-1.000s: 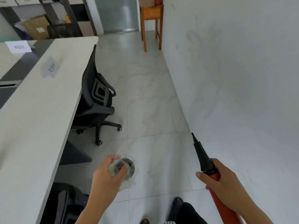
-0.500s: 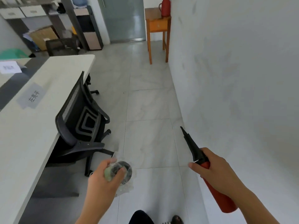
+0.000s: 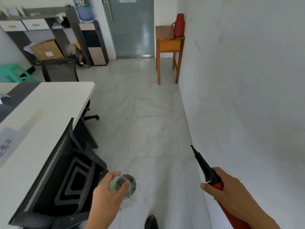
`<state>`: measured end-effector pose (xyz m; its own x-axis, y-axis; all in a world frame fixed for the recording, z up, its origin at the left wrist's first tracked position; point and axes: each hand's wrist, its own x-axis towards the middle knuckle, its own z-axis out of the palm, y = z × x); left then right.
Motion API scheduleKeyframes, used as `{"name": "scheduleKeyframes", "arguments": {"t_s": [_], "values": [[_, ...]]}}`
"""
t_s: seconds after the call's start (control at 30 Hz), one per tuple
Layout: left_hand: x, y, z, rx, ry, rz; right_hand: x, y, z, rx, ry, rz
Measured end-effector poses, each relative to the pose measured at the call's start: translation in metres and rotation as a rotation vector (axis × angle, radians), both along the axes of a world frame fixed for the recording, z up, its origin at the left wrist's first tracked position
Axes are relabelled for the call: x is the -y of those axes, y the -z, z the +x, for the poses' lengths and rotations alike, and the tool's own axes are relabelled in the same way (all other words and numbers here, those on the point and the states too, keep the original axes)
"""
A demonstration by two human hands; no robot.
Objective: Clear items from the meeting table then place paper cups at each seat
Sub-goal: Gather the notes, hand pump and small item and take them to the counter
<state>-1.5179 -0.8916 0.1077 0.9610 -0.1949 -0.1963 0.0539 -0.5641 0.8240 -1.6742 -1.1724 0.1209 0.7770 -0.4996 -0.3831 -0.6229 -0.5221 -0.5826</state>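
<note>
Both my hands are full, out over the tiled floor.
My left hand grips a plastic-wrapped roll; my right hand clasps a red-and-black hand pump, chair left of them.

Bright, even daylight throughout, soft and without hard shadows. Pale sheen on the tiled floor near the frosted door. Slight motion blur on the shelves at upper left. Strong wide-angle bending along the counter edge and right wall.
</note>
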Motion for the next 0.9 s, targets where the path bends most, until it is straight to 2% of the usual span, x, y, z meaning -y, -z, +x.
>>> {"name": "scheduleKeyframes", "arguments": {"t_s": [0.17,0.3,0.47,0.6,0.77,0.9], "values": [[0.074,-0.013,0.113,0.023,0.101,0.024,0.057,-0.01,0.085,0.028,0.063,0.029],[0.142,-0.005,0.191,0.008,0.135,0.043,0.116,0.007,0.157,-0.031,0.071,0.047],[0.23,0.007,0.288,0.009,0.094,0.062,0.214,0.019,0.266,-0.054,0.031,0.008],[0.287,-0.007,0.362,0.026,0.044,0.02,0.284,0.001,0.374,-0.033,-0.044,-0.028],[0.314,-0.008,0.443,0.014,-0.087,-0.014,0.337,-0.026,0.508,-0.003,-0.201,-0.065],[0.319,0.009,0.518,-0.018,-0.169,0.007,0.351,-0.017,0.605,0.001,-0.282,-0.073]]}}
